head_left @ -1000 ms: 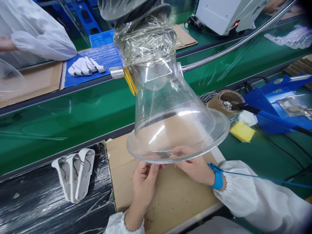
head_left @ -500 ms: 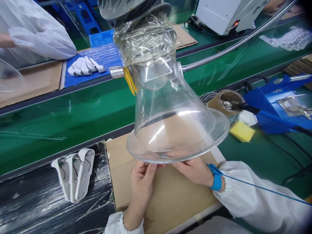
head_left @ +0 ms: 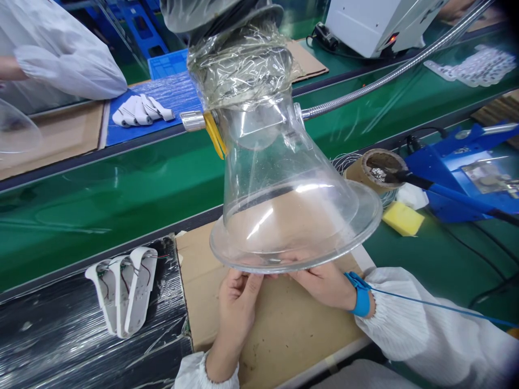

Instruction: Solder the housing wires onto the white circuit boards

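My left hand (head_left: 239,308) is closed, thumb and fingers pinched together just under the front rim of a clear funnel-shaped fume hood (head_left: 279,205). My right hand (head_left: 324,283), with a blue strap (head_left: 360,294) around the wrist, reaches in from the right, its fingers drawn together close to the left fingertips. The hood's rim and its reflections cover the fingertips of both hands, so what they hold cannot be made out. Beneath them lies a brown cardboard sheet (head_left: 292,340). To the left, several white plastic shells (head_left: 140,292) with thin wires lie on black wrapped film.
A metal gooseneck (head_left: 385,78) meets the hood. At right are a cardboard tube (head_left: 359,172), a yellow sponge (head_left: 403,219) and a blue stand (head_left: 454,200). A green belt (head_left: 121,200) crosses behind; beyond it, a co-worker's white sleeve (head_left: 73,59) is near white parts (head_left: 141,111).
Both hands stay almost in place, with only a slight shift of the fingers under the hood rim. The white pieces at the far upper right have moved a little to the left.
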Tool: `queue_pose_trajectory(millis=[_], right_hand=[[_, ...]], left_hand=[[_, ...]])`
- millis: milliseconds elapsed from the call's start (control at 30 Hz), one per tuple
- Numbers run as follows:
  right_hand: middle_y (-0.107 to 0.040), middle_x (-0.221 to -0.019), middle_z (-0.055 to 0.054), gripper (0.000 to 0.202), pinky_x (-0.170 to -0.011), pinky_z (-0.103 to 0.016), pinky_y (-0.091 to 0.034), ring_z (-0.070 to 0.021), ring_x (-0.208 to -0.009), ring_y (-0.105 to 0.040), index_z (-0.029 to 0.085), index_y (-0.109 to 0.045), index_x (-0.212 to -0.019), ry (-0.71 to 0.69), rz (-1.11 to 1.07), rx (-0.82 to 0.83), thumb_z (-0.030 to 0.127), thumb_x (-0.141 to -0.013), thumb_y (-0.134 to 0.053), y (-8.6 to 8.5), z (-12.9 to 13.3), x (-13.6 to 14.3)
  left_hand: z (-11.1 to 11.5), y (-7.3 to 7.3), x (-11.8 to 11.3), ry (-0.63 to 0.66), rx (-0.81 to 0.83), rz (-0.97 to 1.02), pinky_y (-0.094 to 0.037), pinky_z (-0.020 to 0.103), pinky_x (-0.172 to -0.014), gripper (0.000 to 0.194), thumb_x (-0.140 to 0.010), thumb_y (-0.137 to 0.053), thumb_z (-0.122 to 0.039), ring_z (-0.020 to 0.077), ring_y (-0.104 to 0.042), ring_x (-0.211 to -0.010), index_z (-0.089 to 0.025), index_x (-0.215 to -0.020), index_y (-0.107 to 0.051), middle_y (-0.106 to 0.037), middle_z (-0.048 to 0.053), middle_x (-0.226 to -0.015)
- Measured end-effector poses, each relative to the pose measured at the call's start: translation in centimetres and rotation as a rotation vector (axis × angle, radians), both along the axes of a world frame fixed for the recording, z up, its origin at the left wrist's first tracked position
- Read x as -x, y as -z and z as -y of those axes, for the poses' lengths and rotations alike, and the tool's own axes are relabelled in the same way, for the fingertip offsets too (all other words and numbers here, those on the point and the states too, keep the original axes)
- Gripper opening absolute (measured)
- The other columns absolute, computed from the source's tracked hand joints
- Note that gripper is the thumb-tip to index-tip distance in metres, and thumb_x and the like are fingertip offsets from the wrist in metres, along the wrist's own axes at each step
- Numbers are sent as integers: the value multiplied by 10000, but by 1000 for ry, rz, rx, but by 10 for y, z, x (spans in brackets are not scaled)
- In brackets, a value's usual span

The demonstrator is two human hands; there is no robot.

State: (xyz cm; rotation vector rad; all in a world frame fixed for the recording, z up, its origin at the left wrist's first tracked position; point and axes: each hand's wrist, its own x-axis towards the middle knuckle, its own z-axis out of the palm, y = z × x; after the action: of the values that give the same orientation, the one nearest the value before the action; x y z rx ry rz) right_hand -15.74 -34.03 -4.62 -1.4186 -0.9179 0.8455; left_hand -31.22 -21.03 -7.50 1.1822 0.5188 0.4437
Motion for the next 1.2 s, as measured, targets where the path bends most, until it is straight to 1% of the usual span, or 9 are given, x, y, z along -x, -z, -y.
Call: queue_pose_trajectory(millis=[100,333,533,667,800,1000,1200], right_hand=[[-636,-746,-2,340,-915,-335,-554,-189,-896,-689,233,-716,-861,18,-6,-10,366,-1106,-523,0,0,0],[-631,-753,0,334,-899,-310,-551,-174,-870,-677,227,-712,-852,28,-5,-20,354,-1102,-531,1,0,1],[-599,-725,5,351,-884,-308,-552,-168,-831,-660,216,-693,-828,50,12,-31,368,-1103,-536,3,1,2],[-601,-731,6,334,-869,-298,-545,-162,-836,-659,215,-690,-831,52,25,-30,347,-1099,-543,4,1,2],[-588,-718,11,325,-862,-292,-540,-160,-845,-662,215,-695,-829,48,19,-35,324,-1096,-545,5,1,1],[-594,-714,8,321,-871,-303,-539,-166,-847,-661,209,-710,-841,49,7,-21,331,-1090,-548,6,0,1],[-608,-725,2,338,-842,-303,-525,-164,-836,-653,208,-696,-816,48,18,9,335,-1089,-544,8,1,1]], left_hand=[[0,0,0,6,15,7,-596,322,-889,146,-1044,-697,-326,190,-763,-897,-207,-1058,-782,-819,54,-973],[0,3,1,11,23,24,-593,291,-901,136,-1058,-677,-301,162,-756,-897,-240,-1102,-791,-810,25,-962],[-1,7,2,7,13,34,-590,297,-912,159,-1067,-662,-306,167,-755,-912,-225,-1114,-790,-810,38,-960],[0,3,1,16,7,35,-591,294,-917,140,-1056,-681,-298,166,-760,-921,-230,-1121,-784,-815,36,-995],[1,0,0,8,-4,38,-599,281,-903,110,-1035,-716,-296,156,-762,-902,-235,-1097,-784,-817,26,-978],[1,2,-1,-12,-20,20,-615,272,-843,106,-1025,-732,-299,158,-764,-879,-219,-1069,-786,-816,34,-958],[1,4,-2,-22,-28,7,-622,268,-842,95,-1028,-728,-296,151,-764,-867,-229,-1071,-780,-820,26,-948]])
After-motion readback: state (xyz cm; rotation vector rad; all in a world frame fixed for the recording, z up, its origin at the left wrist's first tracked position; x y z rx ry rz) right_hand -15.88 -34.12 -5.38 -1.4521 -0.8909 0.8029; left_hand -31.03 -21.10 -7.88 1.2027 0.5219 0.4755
